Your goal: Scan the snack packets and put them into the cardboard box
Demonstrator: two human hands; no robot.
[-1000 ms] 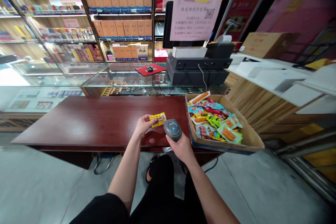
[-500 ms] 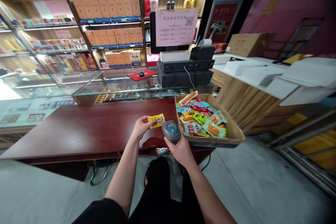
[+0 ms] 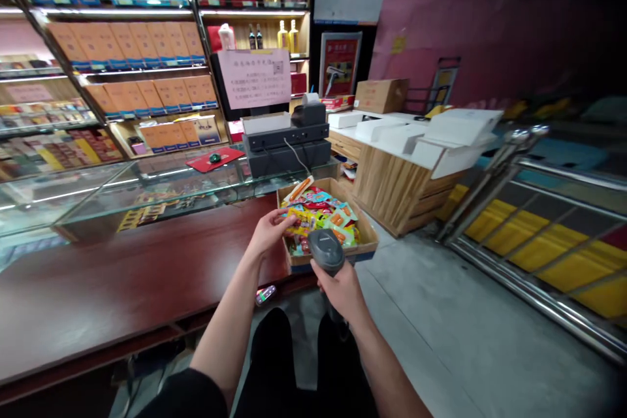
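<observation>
My left hand [image 3: 268, 232] pinches a yellow snack packet [image 3: 302, 219] by its left end, over the left part of an open cardboard box [image 3: 368, 249]. Colourful wrapped snacks [image 3: 343, 215] fill that box. My right hand [image 3: 343, 287] is wrapped round the handle of a dark grey handheld scanner [image 3: 326, 251], whose head is near the box's front edge, close to the packet. A phone-like device [image 3: 265, 294] with a lit screen lies at the table's front edge, left of the scanner.
The dark red table [image 3: 161, 274] extends left. Behind it are a glass counter [image 3: 122, 192], a monitor with a pink sign [image 3: 255, 78] and a cash drawer [image 3: 289, 157]. A metal railing [image 3: 539, 261] stands at the right.
The view has turned to the right. My left hand has carried the yellow packet from above the table to over the snack box. The scanner, still in my right hand, is now before the box.
</observation>
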